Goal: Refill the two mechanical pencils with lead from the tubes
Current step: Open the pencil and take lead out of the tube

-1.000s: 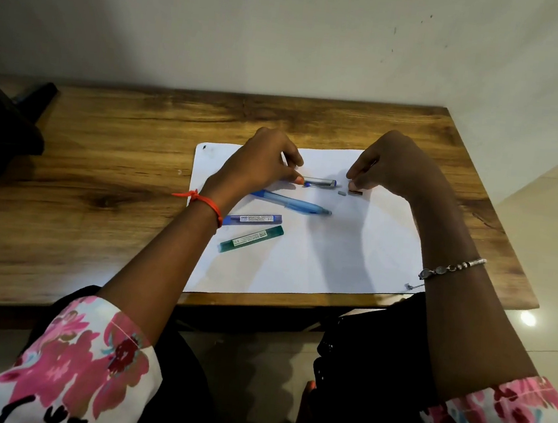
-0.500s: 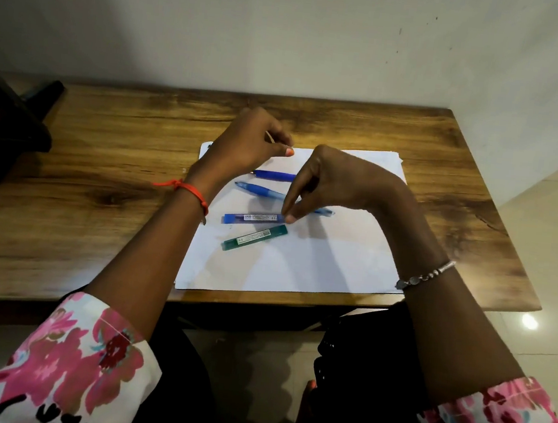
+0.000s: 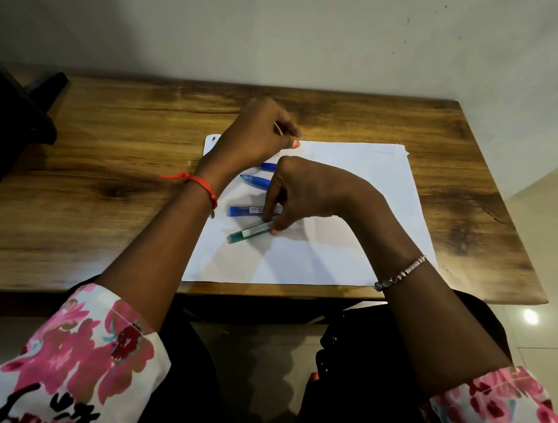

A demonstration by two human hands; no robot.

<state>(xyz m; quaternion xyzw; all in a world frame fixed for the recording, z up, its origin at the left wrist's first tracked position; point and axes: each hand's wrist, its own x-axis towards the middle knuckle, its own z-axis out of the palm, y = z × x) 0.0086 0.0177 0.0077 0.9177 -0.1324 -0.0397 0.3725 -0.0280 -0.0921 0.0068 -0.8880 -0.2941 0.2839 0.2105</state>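
Half a second ago the right hand [image 3: 310,194] had its fingertips by the blue tube [image 3: 245,211]. It has since dropped a little toward the bottom of the frame, onto the green tube [image 3: 249,233]. The left hand [image 3: 254,136] has barely shifted, just above centre frame.

The right hand's fingers curl down, with a finger and thumb pinching the green tube's right end. The left hand's fingers are curled too, pinching a thin pale sliver [image 3: 277,128] that is too small to name.

The green tube lies at centre frame on the paper [image 3: 359,192] that covers part of the counter [image 3: 103,165], just below the blue tube. Its long axis runs from lower left up to upper right. The right hand has the upper-right end, and the rest stretches away free to the left. The left hand is well apart from it, up the frame past both pencils. The dark pencil [image 3: 268,166] is half hidden by the left wrist, and the pale pencil [image 3: 256,181] sits just below it. The right hand is therefore the nearer one, and lifting the tube by that end looks like the coming move, though which end bears the cap cannot be told
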